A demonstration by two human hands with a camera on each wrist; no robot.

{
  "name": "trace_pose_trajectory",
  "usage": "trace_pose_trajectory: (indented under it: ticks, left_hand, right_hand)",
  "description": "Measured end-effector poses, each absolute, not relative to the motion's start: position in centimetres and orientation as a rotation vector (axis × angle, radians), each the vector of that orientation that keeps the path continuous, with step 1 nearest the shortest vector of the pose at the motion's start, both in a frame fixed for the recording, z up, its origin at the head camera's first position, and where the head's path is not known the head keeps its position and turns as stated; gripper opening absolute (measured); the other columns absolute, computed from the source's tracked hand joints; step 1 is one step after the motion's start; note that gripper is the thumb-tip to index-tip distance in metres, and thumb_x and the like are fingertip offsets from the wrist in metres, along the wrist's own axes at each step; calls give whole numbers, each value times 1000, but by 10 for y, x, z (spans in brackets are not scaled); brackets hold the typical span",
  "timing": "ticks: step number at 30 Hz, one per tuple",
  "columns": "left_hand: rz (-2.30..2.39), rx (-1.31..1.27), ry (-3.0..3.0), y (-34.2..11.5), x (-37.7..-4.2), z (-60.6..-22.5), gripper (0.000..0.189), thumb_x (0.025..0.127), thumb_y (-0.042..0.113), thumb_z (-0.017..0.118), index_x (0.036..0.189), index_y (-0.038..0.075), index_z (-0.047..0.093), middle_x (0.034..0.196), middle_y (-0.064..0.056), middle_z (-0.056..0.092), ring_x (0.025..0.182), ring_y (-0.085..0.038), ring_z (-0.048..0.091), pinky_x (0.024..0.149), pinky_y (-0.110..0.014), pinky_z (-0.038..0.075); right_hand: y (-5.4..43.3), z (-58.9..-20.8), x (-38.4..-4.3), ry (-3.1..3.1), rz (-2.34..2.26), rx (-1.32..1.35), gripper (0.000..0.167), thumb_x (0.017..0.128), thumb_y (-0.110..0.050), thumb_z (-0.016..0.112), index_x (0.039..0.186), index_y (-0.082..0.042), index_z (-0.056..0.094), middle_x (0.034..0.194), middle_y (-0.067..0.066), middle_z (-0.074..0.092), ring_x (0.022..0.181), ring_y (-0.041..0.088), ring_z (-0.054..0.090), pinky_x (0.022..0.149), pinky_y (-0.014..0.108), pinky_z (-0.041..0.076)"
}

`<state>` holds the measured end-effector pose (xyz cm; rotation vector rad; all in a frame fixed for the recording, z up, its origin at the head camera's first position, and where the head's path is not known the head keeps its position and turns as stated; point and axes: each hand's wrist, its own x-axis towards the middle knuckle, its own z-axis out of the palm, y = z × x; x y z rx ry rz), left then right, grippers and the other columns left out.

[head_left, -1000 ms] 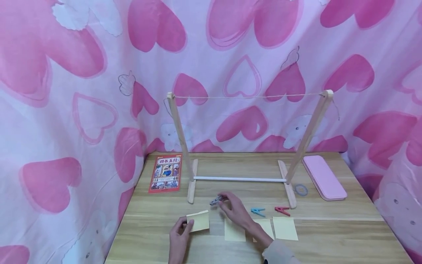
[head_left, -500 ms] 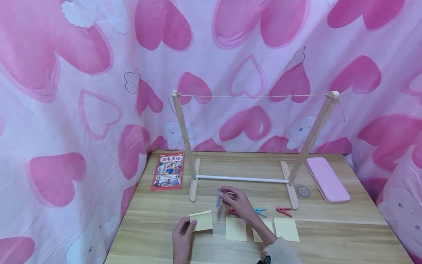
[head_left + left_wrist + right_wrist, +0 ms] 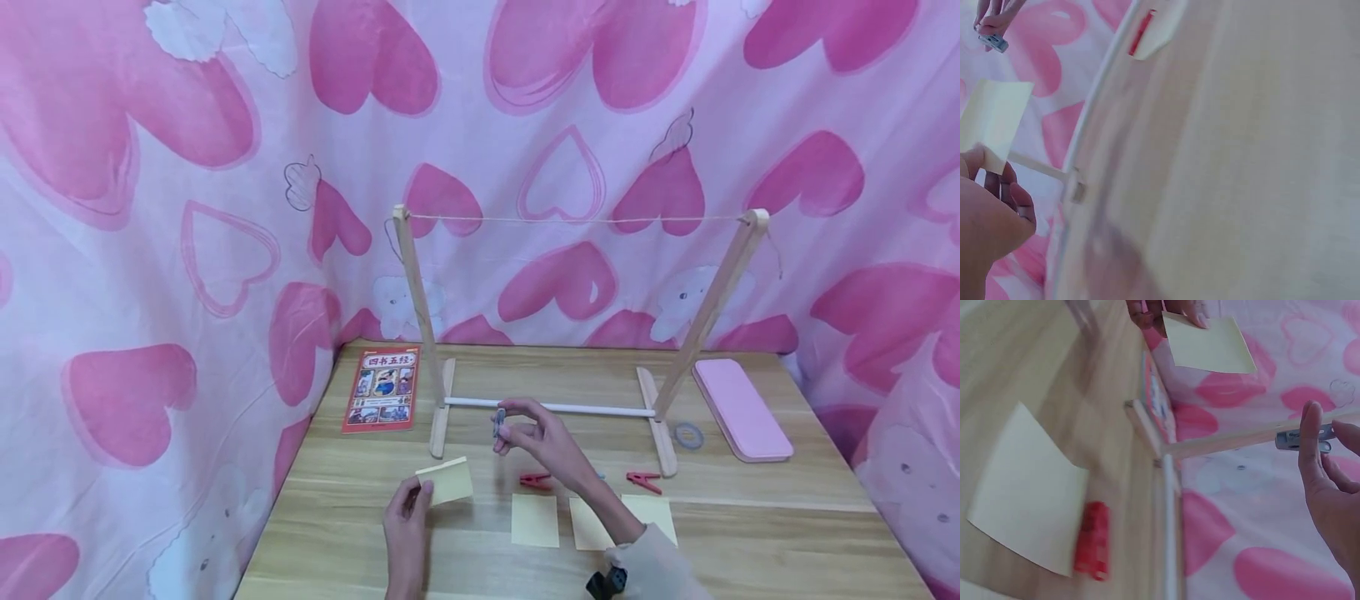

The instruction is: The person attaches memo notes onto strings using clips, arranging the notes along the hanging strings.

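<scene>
- Head view: the left grip (image 3: 406,512) pinched a yellow note (image 3: 450,486) by its left edge, a folded strip along the top; held at one side only, it could likely have twisted or bent if pushed at its free edge
- Head view: the right grip (image 3: 546,440) pinched a grey clip (image 3: 498,422) at its fingertips, beyond the note and apart from it; a harder or off-centre squeeze might have sprung it loose
- Head view: nearer than the right grip, three loose notes (image 3: 535,522) lay on the bench (image 3: 337,533), two red clips (image 3: 644,482) just beyond them; the forearm (image 3: 611,510) hid most of a blue clip (image 3: 601,476), and a low sweep might have scattered them
- Head view: the white rod (image 3: 585,409) ran behind the right grip between the feet of a wooden stand (image 3: 417,304), a likely knock for the knuckles, with the string (image 3: 562,220) above; a booklet (image 3: 381,390) lay beyond the left grip, a pink case (image 3: 742,410) and a ring (image 3: 687,435) to the right of the right grip
- Left wrist view: the held note stood flat-faced above the left grip's thumb, its far end unsupported
- Right wrist view: the clip sat between thumb and finger; whether its jaws were parted, I could not tell
</scene>
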<state>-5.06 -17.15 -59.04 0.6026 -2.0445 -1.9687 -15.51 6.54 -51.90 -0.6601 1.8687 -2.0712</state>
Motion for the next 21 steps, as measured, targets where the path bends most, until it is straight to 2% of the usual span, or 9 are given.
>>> trace_pose_trajectory:
  ticks: [7, 9, 11, 13, 15, 19, 21]
  left_hand:
    - [-1976, 566, -2038, -166, -64, -571, 25, 110, 19, 68, 123, -1, 73, 114, -7, 74, 100, -9, 66, 88, -20, 55]
    - [-1990, 579, -2041, -164, -67, -565, 24, 110, 18, 68, 124, 0, 73, 115, -8, 74, 101, -11, 66, 89, -20, 55]
    - [-1989, 582, -2067, -163, -73, -557, 25, 111, 20, 67, 125, 1, 73, 116, -7, 74, 103, -11, 65, 89, -19, 54]
    - [-1980, 569, -2090, -162, -81, -545, 25, 111, 23, 67, 125, 3, 73, 115, -7, 74, 104, -13, 65, 90, -18, 54]
    - [-1980, 515, -2097, -163, -92, -529, 26, 112, 24, 66, 125, 3, 74, 117, -9, 73, 107, -15, 66, 92, -20, 55]
    - [-1991, 365, -2092, -163, -115, -490, 27, 112, 23, 66, 127, 2, 74, 122, -13, 74, 114, -20, 68, 99, -22, 55]
    - [-1985, 297, -2090, -163, -127, -469, 26, 112, 21, 67, 127, 1, 75, 124, -14, 74, 118, -22, 69, 103, -24, 56]
  right_hand:
    - [68, -491, -156, 1970, -2035, -718, 43, 106, -3, 70, 146, 7, 56, 125, 26, 72, 94, 14, 80, 91, 37, 67]
    - [69, -482, -155, 2014, -2019, -727, 41, 106, -2, 70, 143, 8, 57, 116, 25, 76, 89, 14, 80, 86, 35, 68]
    - [71, -467, -156, 2081, -1991, -757, 37, 106, -2, 70, 140, 8, 59, 101, 25, 78, 78, 12, 77, 75, 30, 67]
    - [73, -447, -158, 2158, -1955, -792, 35, 106, -3, 69, 138, 7, 61, 94, 24, 77, 74, 10, 74, 71, 26, 64]
    - [75, -421, -163, 2245, -1934, -857, 33, 104, -1, 70, 136, 6, 64, 105, 24, 76, 78, 9, 72, 73, 23, 62]
    - [77, -367, -175, 2390, -1947, -980, 26, 99, 4, 73, 125, 9, 70, 135, 22, 66, 95, 10, 68, 84, 20, 60]
    - [77, -341, -181, 2428, -1971, -1015, 25, 96, 6, 74, 121, 10, 72, 139, 19, 63, 96, 12, 67, 84, 18, 58]
